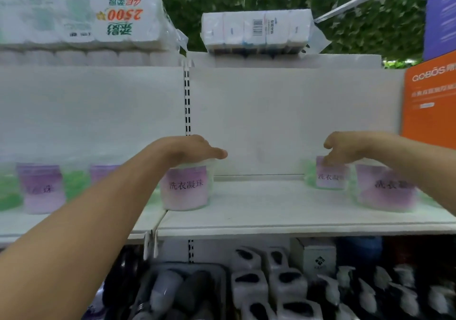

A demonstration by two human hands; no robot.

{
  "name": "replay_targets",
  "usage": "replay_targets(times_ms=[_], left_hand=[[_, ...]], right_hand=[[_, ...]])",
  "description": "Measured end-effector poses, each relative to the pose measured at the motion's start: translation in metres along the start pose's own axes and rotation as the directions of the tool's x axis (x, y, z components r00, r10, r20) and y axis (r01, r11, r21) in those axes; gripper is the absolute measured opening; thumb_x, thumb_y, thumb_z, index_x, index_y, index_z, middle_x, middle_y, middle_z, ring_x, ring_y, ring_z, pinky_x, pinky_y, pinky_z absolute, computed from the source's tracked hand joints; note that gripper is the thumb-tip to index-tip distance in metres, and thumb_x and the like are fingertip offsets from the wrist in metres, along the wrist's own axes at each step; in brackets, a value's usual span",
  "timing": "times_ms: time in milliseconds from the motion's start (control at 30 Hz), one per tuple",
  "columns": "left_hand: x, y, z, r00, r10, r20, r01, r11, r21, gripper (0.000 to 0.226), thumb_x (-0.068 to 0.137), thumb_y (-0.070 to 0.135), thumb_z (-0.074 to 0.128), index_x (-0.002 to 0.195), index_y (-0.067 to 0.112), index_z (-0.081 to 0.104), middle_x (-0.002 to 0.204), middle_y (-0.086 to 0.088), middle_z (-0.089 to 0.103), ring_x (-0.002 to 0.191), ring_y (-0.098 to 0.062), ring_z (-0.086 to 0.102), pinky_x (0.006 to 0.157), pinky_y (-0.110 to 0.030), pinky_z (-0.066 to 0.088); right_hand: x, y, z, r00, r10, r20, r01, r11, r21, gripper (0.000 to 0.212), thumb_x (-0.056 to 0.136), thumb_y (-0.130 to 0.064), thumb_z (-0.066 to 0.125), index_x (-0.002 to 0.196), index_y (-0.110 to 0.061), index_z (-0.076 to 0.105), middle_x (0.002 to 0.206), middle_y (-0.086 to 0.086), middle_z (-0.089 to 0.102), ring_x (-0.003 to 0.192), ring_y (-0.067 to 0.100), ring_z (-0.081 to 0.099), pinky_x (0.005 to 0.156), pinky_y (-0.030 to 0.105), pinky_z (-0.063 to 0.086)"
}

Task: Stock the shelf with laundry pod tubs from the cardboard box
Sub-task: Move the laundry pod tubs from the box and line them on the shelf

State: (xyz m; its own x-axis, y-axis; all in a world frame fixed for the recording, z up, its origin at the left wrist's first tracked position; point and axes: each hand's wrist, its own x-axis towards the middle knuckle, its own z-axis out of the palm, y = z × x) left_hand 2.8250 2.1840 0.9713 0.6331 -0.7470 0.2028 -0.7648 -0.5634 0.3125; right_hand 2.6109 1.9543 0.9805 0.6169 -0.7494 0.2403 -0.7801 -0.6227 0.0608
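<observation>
L hand (187, 150) lies palm-down, flat on the lid of the centre tub (185, 188); fingers pressed together, pointing right, thumb hidden, so can't tell if it wraps the rim. Tub directly under the palm, upright, long axis vertical, standing at the left end of the shelf board (259, 208) by the seam w/ the next bay. R hand (345, 150) hangs curled over the back-right tub (330, 175), fingertips (328, 160) touching its top edge; loose claw, grip not clear (blur). Another tub (385, 187) just beside it, nearer the front. Wide bare gap btwn the two hands' tubs, prob. where next stock goes. Two more tubs far left (40, 189). Tubs: squat cylinders, translucent plastic, smooth walls, purple-to-white label w/ black print, pale lids. Shelf: white painted metal, matte. Cardboard box not in view.
</observation>
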Motion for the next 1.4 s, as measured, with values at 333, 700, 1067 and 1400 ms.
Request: replay_targets(times_ms=[333,700,1067,1400], left_hand=[[-0.002,0.005,0.003,0.998,-0.061,-0.028,0.062,0.998,0.027,0.064,0.084,0.065,0.046,0.134,0.025,0.051,0.145,-0.002,0.045,0.130,-0.026,0.042,0.102,-0.043,0.030],[-0.004,0.003,0.002,0.999,0.018,-0.035,-0.017,0.999,0.032,0.061,0.089,0.061,0.042,0.137,0.023,0.049,0.148,-0.004,0.041,0.134,-0.026,0.039,0.103,-0.042,0.028],[-0.003,0.007,0.000,0.999,-0.005,-0.045,0.008,0.998,0.059,0.054,0.088,0.055,0.047,0.127,0.019,0.055,0.134,-0.009,0.052,0.108,-0.027,0.047,0.087,-0.036,0.034],[-0.005,0.009,0.003,0.994,0.047,-0.103,-0.037,0.995,0.095,0.051,0.090,0.053,0.043,0.125,0.019,0.058,0.136,-0.009,0.053,0.118,-0.029,0.050,0.092,-0.038,0.038]], right_hand=[[0.002,-0.046,-0.003,0.963,-0.260,-0.074,0.270,0.927,0.261,0.042,0.082,-0.014,0.063,0.121,-0.003,0.060,0.128,0.011,0.060,0.118,0.029,0.055,0.103,0.039,0.044],[0.005,-0.071,0.036,0.899,-0.309,-0.311,0.407,0.853,0.328,0.037,0.083,-0.015,0.062,0.118,-0.024,0.061,0.125,0.002,0.058,0.113,0.022,0.053,0.088,0.029,0.040],[0.020,-0.121,0.045,0.823,-0.462,-0.330,0.547,0.490,0.678,0.032,0.082,0.007,0.054,0.109,-0.009,0.059,0.110,0.008,0.064,0.094,0.017,0.056,0.081,0.028,0.047],[-0.012,-0.121,0.043,0.782,-0.406,-0.474,0.546,0.813,0.204,0.063,0.089,-0.018,0.056,0.144,-0.032,0.029,0.156,-0.002,0.016,0.143,0.020,0.011,0.111,0.043,0.027]])
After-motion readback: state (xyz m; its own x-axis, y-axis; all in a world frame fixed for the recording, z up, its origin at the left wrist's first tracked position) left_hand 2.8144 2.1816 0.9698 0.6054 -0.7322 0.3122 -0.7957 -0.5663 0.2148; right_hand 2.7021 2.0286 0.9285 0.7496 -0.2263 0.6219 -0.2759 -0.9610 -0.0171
